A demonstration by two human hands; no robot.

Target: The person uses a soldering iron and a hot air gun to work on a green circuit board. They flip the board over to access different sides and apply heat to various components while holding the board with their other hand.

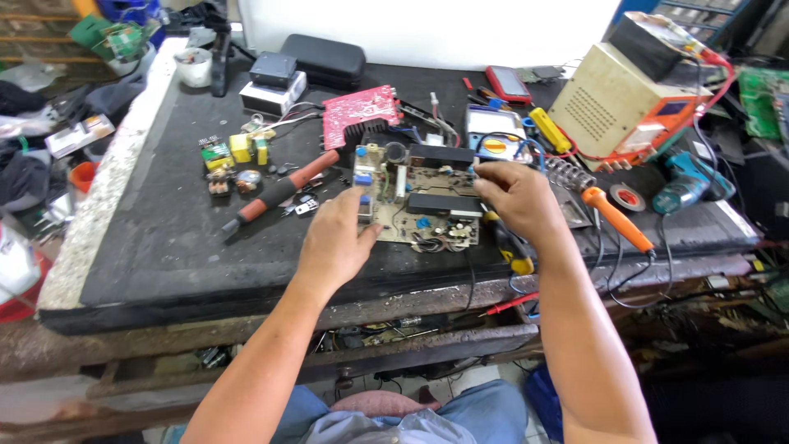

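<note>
Tan circuit board (419,201) flat on desk (181,247), both hands on it.
Left hand (335,238) grips board's left edge; right hand (514,196) fingers curled at its right edge, grip unclear. Soldering iron (618,220) right of board, untouched.

Cluttered repair bench in a bright workshop

A black-topped workbench (164,247) with a worn, pale stone edge (99,205) stands against a white wall panel (427,25). Under it runs a rusty metal frame with an open shelf (411,341) full of wires. Crowded shelves (33,49) line the left side. Even daylight falls over the bench.
</note>
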